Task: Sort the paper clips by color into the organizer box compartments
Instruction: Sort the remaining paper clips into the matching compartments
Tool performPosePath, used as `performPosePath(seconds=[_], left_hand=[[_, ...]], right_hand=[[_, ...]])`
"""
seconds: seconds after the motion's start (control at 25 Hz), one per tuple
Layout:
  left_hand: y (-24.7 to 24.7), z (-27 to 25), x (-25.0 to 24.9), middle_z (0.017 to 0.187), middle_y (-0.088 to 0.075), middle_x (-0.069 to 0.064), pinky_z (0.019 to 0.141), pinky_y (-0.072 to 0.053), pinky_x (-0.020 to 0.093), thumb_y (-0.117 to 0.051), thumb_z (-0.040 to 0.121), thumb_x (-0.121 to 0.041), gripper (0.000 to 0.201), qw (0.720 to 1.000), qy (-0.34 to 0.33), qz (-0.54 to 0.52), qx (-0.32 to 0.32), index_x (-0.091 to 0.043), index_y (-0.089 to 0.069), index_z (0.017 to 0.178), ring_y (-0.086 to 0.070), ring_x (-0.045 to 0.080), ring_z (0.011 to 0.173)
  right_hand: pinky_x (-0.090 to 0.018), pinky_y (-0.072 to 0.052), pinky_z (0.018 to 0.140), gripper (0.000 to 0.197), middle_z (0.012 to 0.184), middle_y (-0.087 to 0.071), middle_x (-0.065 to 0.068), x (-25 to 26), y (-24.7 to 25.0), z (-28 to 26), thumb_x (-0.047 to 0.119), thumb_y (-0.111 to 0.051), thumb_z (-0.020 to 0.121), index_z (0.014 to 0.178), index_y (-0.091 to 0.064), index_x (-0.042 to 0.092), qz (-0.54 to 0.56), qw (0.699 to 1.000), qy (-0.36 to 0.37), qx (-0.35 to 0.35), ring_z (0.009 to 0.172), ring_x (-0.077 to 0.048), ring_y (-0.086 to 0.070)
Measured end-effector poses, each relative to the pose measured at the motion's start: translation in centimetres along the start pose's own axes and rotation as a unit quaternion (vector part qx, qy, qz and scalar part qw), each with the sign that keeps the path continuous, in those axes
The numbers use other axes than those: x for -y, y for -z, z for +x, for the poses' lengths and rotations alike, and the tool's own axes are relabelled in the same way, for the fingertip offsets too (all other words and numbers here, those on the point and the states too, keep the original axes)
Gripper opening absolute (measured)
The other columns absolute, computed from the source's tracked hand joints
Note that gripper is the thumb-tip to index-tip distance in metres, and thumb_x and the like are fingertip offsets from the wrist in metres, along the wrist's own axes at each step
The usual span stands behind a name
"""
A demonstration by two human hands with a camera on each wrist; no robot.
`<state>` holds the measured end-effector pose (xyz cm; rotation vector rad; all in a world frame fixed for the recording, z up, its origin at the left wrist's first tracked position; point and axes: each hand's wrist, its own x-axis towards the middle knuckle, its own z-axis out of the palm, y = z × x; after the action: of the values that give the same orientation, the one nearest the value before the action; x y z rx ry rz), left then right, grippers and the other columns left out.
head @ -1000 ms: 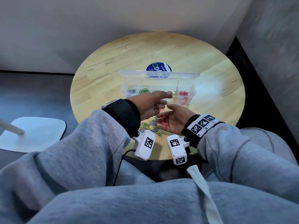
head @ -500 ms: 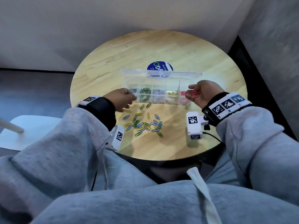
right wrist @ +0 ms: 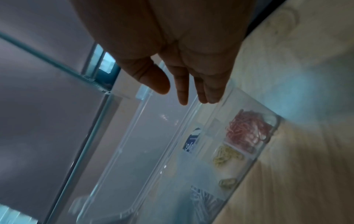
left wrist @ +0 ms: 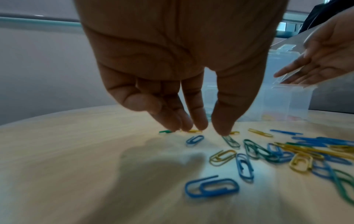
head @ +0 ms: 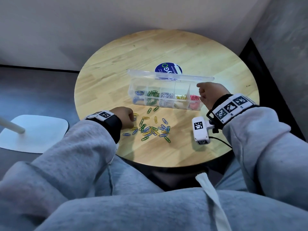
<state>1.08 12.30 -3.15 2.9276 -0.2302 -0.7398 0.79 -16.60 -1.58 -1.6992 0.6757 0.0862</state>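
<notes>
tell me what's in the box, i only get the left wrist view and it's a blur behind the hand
Observer: In the head view the organizer box holds, from left to right, blue clips, green clips, white clips, yellow clips and red clips.
Operator: which compartment is the right hand at
Observer: The right hand is at the box's right end, by the red clips. In the right wrist view its fingers are straight and hold nothing.
Operator: any red left on the table
Observer: None that I can see. The loose pile shows only blue, green and yellow.
</notes>
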Motion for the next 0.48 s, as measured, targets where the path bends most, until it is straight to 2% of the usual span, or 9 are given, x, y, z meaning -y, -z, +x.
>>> performPosePath(seconds=[0.08,0.16,0.24,0.36,0.48], left_hand=[[-0.3,0.1,0.2,0.089,-0.056,-0.004,0.068,-0.036,0.023,-0.064,0.077,-0.019,0.016,1.000,-0.005,-0.011,-0.011,-0.023,-0.063,0.093,-0.053,0.019,0.084],[-0.7,0.1,0.2,0.088,-0.056,-0.004,0.068,-0.036,0.023,-0.064,0.076,-0.019,0.012,1.000,-0.016,-0.015,-0.015,-0.025,-0.059,0.086,-0.053,0.019,0.083],[-1.1,0.1,0.0,0.088,-0.057,-0.004,0.069,-0.037,0.023,-0.062,0.077,-0.019,0.010,0.999,-0.027,-0.017,-0.011,-0.025,-0.058,0.084,-0.054,0.020,0.084],[-1.2,0.1,0.0,0.088,-0.055,-0.004,0.069,-0.035,0.023,-0.062,0.078,-0.018,0.010,0.999,-0.040,-0.020,-0.006,-0.024,-0.057,0.084,-0.052,0.020,0.083],[-1.2,0.1,0.4,0.086,-0.054,-0.005,0.068,-0.034,0.022,-0.063,0.079,-0.018,0.010,0.999,-0.030,-0.029,-0.013,-0.024,-0.057,0.083,-0.051,0.019,0.083]], right_hand=[[-0.032,-0.045,0.079,0.010,0.074,-0.050,0.005,1.0,-1.1,-2.1,0.017,-0.052,0.080,0.072,-0.053,0.022,-0.072,0.997,0.030,0.009,0.075,-0.015,-0.049],[-0.025,-0.042,0.067,0.009,0.077,-0.053,0.001,1.0,-2.0,-3.2,0.013,-0.047,0.082,0.080,-0.055,0.016,-0.147,0.984,0.098,-0.008,0.073,-0.017,-0.050],[-0.025,-0.039,0.067,0.012,0.086,-0.056,0.000,0.6,-3.1,-4.0,0.014,-0.048,0.081,0.090,-0.056,0.014,-0.204,0.969,0.136,-0.024,0.076,-0.018,-0.051],[-0.025,-0.039,0.073,0.019,0.100,-0.057,-0.002,-0.3,-3.8,-4.3,0.016,-0.050,0.083,0.100,-0.057,0.014,-0.210,0.967,0.141,-0.038,0.084,-0.018,-0.053],[-0.026,-0.039,0.074,0.014,0.100,-0.057,-0.002,-1.0,-3.5,-3.9,0.016,-0.050,0.085,0.099,-0.053,0.015,-0.183,0.973,0.128,-0.065,0.085,-0.018,-0.053]])
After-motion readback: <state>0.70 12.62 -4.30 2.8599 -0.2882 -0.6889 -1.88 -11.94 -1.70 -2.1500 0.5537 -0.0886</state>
